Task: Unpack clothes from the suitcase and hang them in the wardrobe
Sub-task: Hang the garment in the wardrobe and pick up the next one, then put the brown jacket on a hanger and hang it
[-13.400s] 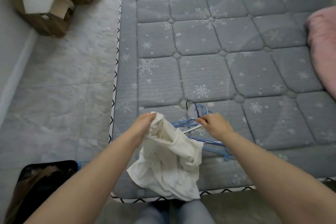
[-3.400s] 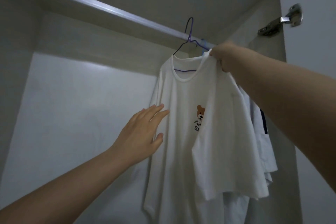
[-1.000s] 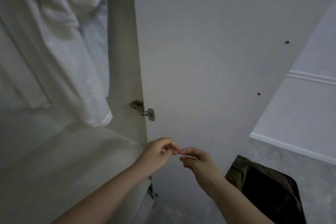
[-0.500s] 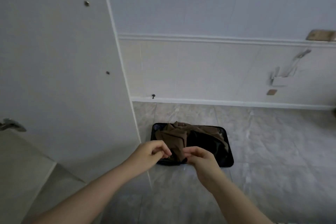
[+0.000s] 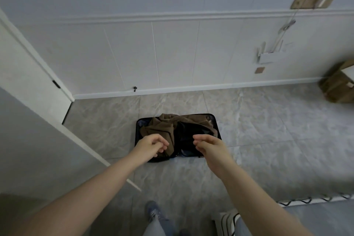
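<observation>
Below, open suitcase (image 5: 214,122) holds brown garment (image 5: 162,128), apparently trousers; left hand (image 5: 151,146), right hand (image 5: 207,144) loosely curled, empty.

suitcases: 1, black, open on floor (image 5: 214,120)
brown garments in it: 1 (image 5: 161,130)
hands: 2, left (image 5: 151,146), right (image 5: 209,145)
cardboard boxes: 1, right edge, partly cut off (image 5: 339,86)
shoes in view: 1 (image 5: 154,211)
wardrobe doors: 1 (image 5: 28,120)
mattress corners: 1 (image 5: 316,214)

A bedroom at home, it seems: a mattress corner (image 5: 316,216) at 5 o'clock, an open suitcase (image 5: 215,120) of clothes on the tiled floor (image 5: 268,130) at centre, a white wardrobe door (image 5: 28,111) at 9 o'clock.
</observation>
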A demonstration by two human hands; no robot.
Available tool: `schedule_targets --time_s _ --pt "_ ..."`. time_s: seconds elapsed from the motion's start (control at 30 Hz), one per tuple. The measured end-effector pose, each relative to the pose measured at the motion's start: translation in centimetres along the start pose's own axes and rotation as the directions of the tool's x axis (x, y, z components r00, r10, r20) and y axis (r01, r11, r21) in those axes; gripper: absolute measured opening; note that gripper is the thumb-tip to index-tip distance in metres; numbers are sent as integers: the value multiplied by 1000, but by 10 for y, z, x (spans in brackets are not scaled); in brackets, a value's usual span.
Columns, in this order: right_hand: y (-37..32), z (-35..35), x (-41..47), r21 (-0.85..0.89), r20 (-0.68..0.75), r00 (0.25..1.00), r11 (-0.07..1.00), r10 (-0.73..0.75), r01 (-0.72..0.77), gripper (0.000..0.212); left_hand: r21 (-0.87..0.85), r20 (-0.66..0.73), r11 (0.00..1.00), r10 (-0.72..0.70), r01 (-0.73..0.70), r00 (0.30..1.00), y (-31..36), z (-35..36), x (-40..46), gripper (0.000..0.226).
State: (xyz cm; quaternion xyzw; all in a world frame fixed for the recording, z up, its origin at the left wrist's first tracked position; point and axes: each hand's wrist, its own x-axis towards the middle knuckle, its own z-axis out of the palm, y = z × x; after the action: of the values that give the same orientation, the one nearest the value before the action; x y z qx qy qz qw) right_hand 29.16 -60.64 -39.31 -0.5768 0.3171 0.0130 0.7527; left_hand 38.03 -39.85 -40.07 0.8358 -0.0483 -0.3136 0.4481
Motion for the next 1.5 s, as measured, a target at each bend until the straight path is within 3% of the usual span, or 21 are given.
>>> schedule_targets --time_s 0.43,0.7,1.0,1.23,1.5 --pt "-55 29 107 -39 -143 989 998 -44 38 27 -30 50 998 -44 46 998 62 -21 142 26" --pt "-77 43 177 -60 -125 992 998 -8 0 23 -41 93 996 -74 78 993 82 -28 201 26" --pt "-111 49 297 -205 33 999 979 28 -20 36 -262 -135 942 -251 210 959 79 -61 289 25" --pt "-105 79 393 -388 111 979 914 170 -115 20 -494 -244 819 -452 292 858 38 -75 348 24" --pt "-30 114 493 -599 68 934 763 352 -244 28 -456 -253 802 -533 386 808 -54 -87 406 24"
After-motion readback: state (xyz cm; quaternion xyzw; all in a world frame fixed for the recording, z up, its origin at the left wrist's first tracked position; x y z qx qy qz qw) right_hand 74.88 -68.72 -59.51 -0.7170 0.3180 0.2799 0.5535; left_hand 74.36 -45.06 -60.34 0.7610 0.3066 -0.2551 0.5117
